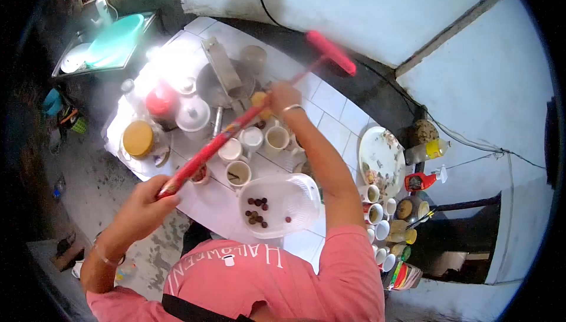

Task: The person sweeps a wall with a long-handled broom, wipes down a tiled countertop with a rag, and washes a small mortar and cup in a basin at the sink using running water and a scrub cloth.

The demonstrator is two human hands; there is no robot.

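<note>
A long red pole with a pink T-shaped head [331,53] slants up across the view; the head is blurred, so I cannot tell its exact kind. My left hand [148,199] is wrapped round its lower end, left of the table. Farther up, my right hand [284,99] grips the pole, with a bracelet at the wrist. The head is near the wall's lower edge, beyond the tiled table [331,98]. Beneath the pole stand several mugs, among them a white mug [238,173]. A clear plastic tray [306,204] holding small dark round fruits lies closest to my body.
Left on the table are a jar with a yellow lid [138,139], a red-lidded container [161,100] and a white lidded pot [193,114]. A floral platter [377,151], mugs and a red spray bottle [418,182] stand right. A green basin [121,36] sits in the sink.
</note>
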